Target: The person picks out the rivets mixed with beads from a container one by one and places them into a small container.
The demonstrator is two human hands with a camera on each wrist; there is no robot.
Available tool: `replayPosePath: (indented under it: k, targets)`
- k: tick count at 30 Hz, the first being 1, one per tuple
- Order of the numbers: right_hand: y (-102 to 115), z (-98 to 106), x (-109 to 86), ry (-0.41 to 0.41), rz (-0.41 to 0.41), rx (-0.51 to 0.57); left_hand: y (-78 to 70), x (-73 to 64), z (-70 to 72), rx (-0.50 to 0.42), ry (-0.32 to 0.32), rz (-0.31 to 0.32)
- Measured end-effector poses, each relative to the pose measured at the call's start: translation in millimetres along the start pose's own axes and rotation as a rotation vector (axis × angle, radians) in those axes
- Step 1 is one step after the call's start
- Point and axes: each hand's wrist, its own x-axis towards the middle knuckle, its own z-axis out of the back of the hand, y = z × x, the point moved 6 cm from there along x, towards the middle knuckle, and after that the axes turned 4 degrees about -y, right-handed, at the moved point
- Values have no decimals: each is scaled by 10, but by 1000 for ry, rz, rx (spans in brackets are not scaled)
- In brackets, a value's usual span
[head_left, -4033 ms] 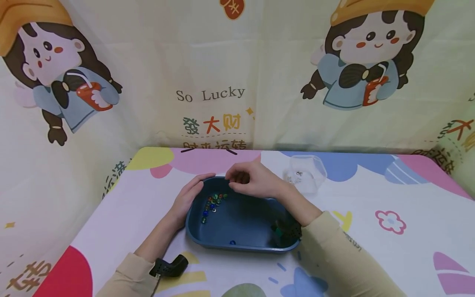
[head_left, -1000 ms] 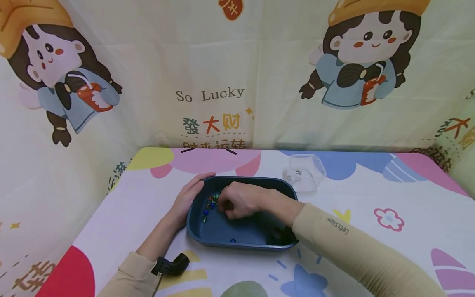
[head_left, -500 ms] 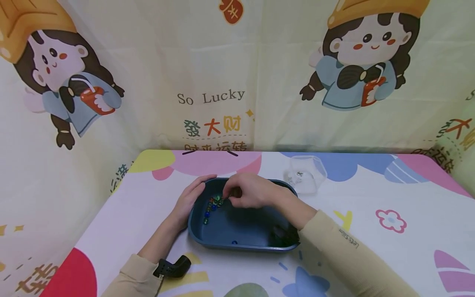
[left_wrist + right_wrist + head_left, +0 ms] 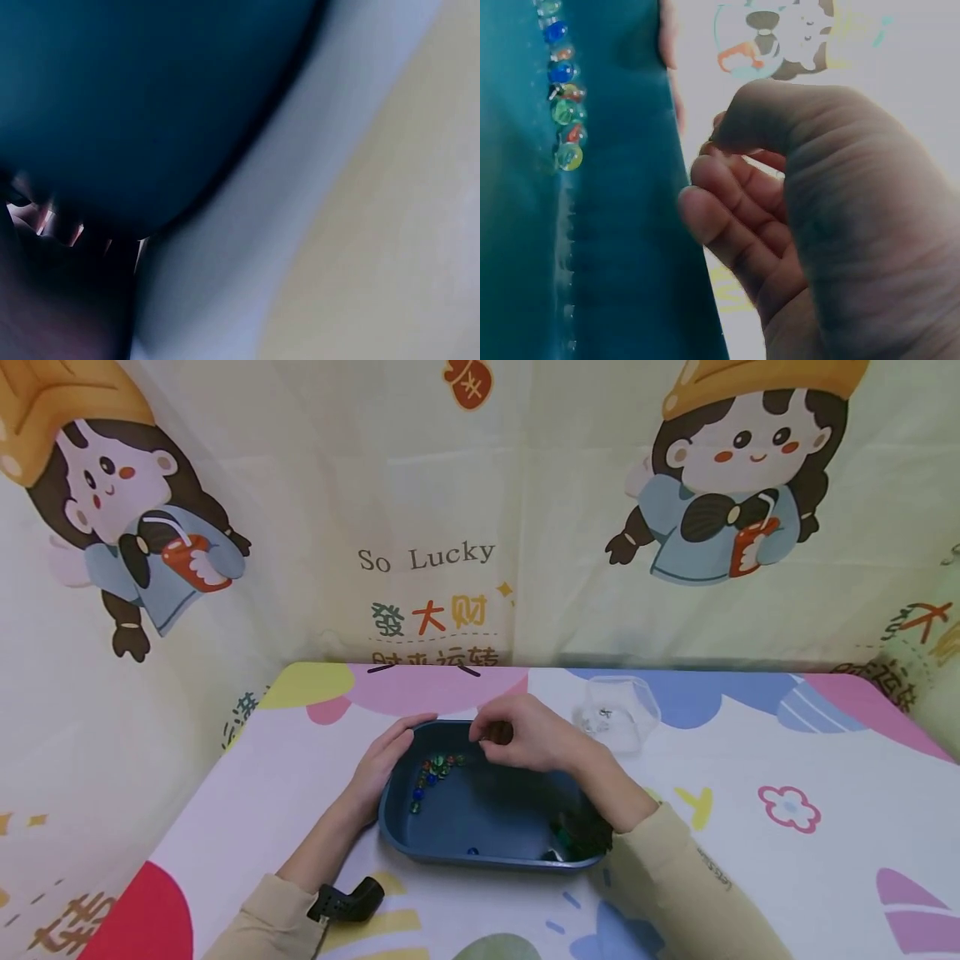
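A dark blue plastic basin (image 4: pixel 495 862) stands on the table, with several coloured glass marbles (image 4: pixel 417 794) gathered along its left side and one blue marble (image 4: pixel 473 852) near its front wall. My left hand (image 4: pixel 375 768) grips the basin's far left corner, its fingers wrapped along the outside. Over the far rim is my right hand (image 4: pixel 532 731), thumb and index fingertips pinched together. Whatever small piece they hold is nearly hidden; only a tiny dark edge shows in the right wrist view. There, a small silvery piece (image 4: pixel 556 91) lies among the marbles.
A clear plastic box (image 4: pixel 637 714) with small silvery pieces (image 4: pixel 602 718) inside stands behind the basin to the right. The patterned tablecloth (image 4: pixel 735 877) covers the table, and a printed curtain (image 4: pixel 562 527) hangs at the back. A black wrist device (image 4: pixel 347 900) sits on the left sleeve.
My right hand dipped into the basin beside the marbles, then rose and moved right to the far rim. A small silver piece near the marbles no longer shows there. The left hand kept its grip.
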Motion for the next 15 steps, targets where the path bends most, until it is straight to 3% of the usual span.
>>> replayPosePath:
  k: [15]
  targets:
    - [-22, 140, -45, -93, -62, 22, -11, -10, -5, 6, -3, -4]
